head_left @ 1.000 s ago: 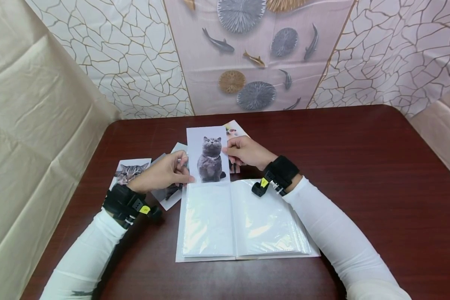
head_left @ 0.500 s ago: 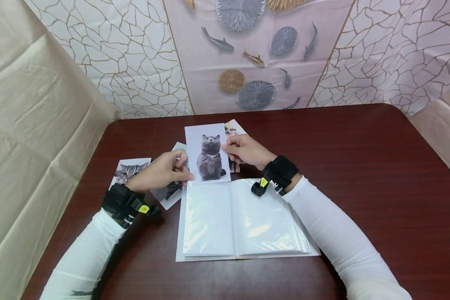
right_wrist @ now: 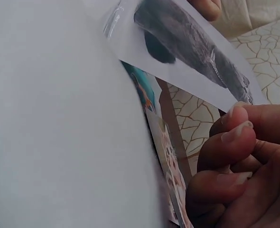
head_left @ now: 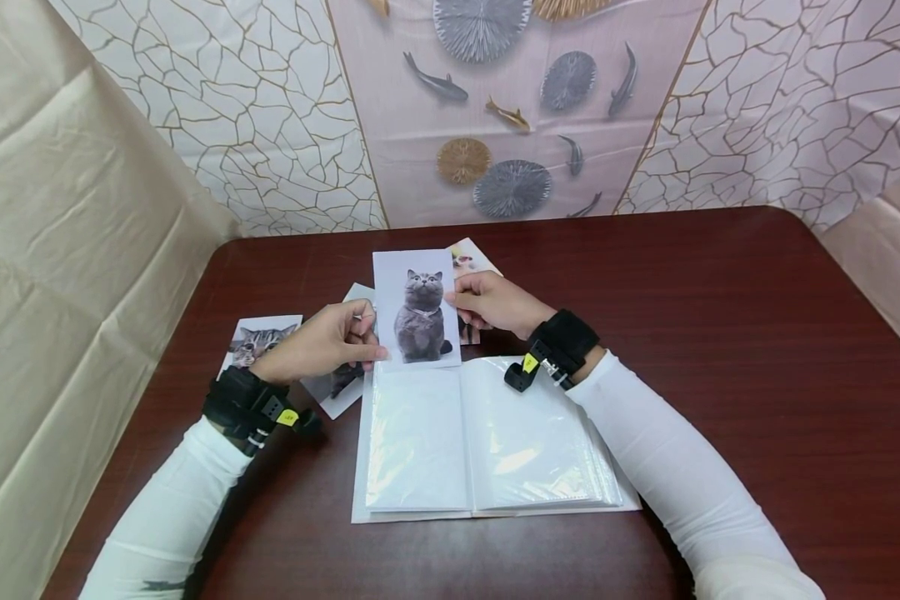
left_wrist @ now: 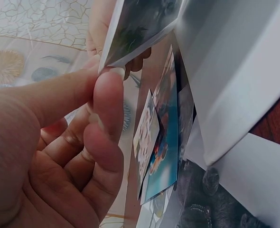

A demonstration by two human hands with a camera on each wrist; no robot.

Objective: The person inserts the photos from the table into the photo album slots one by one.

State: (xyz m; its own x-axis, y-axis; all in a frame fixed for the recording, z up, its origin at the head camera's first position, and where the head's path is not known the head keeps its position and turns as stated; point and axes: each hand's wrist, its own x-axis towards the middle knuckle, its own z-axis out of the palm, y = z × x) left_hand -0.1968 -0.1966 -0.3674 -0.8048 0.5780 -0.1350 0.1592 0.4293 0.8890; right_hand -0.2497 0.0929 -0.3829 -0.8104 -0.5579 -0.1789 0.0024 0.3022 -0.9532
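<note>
A photo of a grey cat stands raised above the left page of an open photo album with clear pockets. At its lower left edge my left hand pinches it between thumb and index finger. The thumb and fingers of my right hand pinch its right edge, about mid-height. The photo's bottom edge meets the top of the left pocket; whether it is inside, I cannot tell. In the right wrist view the cat photo slants above the blurred white album page.
A tabby cat photo lies at the left, partly behind my left wrist. Another photo shows beside the album. Behind my right hand lies a colourful photo. The dark wooden table extends to the right.
The cat photo tipped slightly left and up half a second ago, and now stands straighter, shifted a little back to the right. Both hands keep their hold; the album has not moved.
</note>
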